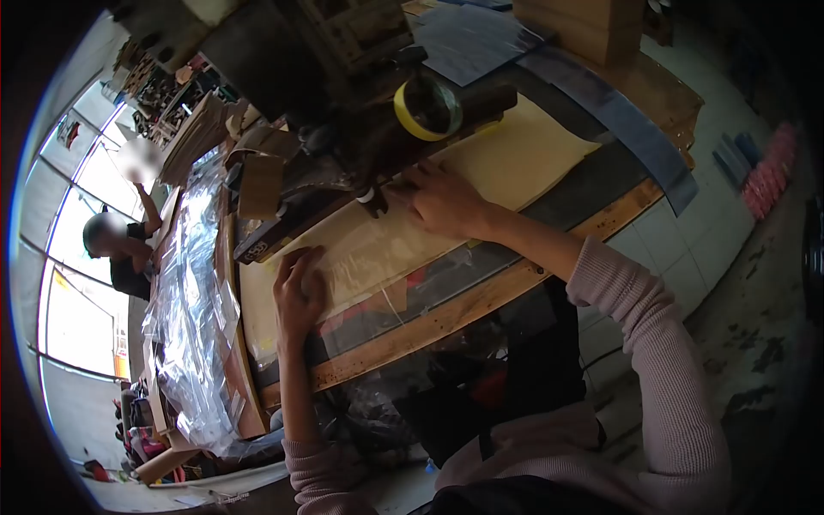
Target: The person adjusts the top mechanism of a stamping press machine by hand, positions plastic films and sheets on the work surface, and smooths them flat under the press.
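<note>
A long pale-yellow sheet [524, 159] lies on the dark worktop under a machine head [283, 60]. Over its near part is a clear plastic sheet [378, 266], which shines. My left hand [300, 296] rests on the sheets at the left, fingers bent and apart from the thumb. My right hand [446, 202] lies on them farther right, its fingers spread and close to the machine's small metal foot [373, 202]. A roll of yellow tape [427, 110] sits on the dark bar of the machine. The undersides of my fingers are hidden.
A wooden edge [438, 296] runs along the table front. Crumpled clear plastic [193, 343] covers the surface at left, where another person [124, 249] sits. A cardboard box [579, 30] and bluish sheets [476, 39] lie at the back; a bluish strip [635, 129] hangs over the right edge.
</note>
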Available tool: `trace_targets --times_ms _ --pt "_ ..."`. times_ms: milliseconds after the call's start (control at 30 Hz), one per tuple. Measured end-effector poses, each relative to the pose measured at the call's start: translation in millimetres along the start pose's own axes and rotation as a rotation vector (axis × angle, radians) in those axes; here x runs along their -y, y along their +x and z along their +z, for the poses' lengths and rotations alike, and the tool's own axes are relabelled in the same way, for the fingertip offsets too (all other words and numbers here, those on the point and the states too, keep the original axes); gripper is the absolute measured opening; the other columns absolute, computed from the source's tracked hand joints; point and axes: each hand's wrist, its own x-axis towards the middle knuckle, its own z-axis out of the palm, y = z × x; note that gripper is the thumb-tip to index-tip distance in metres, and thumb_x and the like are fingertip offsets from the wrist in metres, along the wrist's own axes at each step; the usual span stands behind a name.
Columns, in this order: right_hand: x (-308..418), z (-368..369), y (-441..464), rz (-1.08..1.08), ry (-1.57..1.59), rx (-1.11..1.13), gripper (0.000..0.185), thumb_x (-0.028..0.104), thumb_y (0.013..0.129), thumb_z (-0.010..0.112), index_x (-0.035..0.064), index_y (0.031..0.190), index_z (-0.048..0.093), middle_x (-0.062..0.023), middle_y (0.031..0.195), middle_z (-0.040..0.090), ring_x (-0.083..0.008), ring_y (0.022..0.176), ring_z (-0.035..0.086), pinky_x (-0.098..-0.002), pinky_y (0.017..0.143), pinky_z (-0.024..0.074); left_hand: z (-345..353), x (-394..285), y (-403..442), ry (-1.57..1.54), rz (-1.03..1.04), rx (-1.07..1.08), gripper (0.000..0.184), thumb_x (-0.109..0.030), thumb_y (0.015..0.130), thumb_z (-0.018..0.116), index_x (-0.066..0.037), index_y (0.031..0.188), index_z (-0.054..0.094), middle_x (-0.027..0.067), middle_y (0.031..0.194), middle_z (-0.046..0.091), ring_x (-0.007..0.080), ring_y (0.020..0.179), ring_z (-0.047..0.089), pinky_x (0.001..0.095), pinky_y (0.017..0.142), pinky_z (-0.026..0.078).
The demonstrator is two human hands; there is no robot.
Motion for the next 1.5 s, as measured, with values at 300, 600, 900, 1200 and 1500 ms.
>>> trace_targets --times_ms 300,600,900,1200,1500 --pt "2 4 -1 0.001 0.062 -0.115 0.034 0.025 0.088 0.053 0.0064 0.113 0.067 -0.0161 0.119 0.056 -0.0322 0.116 0.049 -0.0465 0.095 0.0405 2 -1 1 0.007 -0.015 0.003 0.038 0.004 0.079 0.055 -0.007 0.113 0.067 0.0195 0.112 0.062 0.0354 0.105 0.062 0.0410 0.090 0.050" --pt "0 1 -1 -0.022 0.087 -0.034 0.038 0.022 0.090 0.051 0.0066 0.123 0.061 -0.0068 0.132 0.055 -0.0237 0.127 0.044 -0.0466 0.101 0.0369 2 1 1 0.005 -0.022 0.036 0.037 0.006 0.080 0.053 -0.006 0.112 0.066 0.0163 0.118 0.063 0.0356 0.111 0.058 0.0410 0.096 0.045" --pt "-2 10 -1 -0.077 0.019 -0.164 0.034 0.024 0.085 0.056 0.0056 0.112 0.066 -0.0053 0.124 0.059 -0.0230 0.120 0.049 -0.0450 0.094 0.0404 6 12 -2 0.011 -0.007 0.045 0.037 0.004 0.080 0.053 -0.007 0.113 0.065 0.0144 0.123 0.062 0.0347 0.116 0.055 0.0418 0.099 0.042" --pt "1 3 2 -0.031 0.063 -0.024 0.051 0.024 0.084 0.054 0.0071 0.132 0.052 -0.0111 0.138 0.045 -0.0290 0.125 0.043 -0.0482 0.098 0.0372 1 -37 19 0.449 0.072 0.167 0.043 -0.012 0.081 0.059 -0.012 0.124 0.060 0.0088 0.113 0.060 0.0287 0.101 0.053 0.0428 0.089 0.042" --pt "1 1 4 0.002 0.086 0.033 0.053 0.026 0.083 0.053 0.0021 0.131 0.053 -0.0121 0.133 0.046 -0.0279 0.124 0.042 -0.0471 0.098 0.0357 41 -42 61 0.294 0.155 0.246 0.033 -0.018 0.083 0.056 0.000 0.111 0.058 0.0221 0.111 0.051 0.0392 0.102 0.051 0.0492 0.088 0.042"
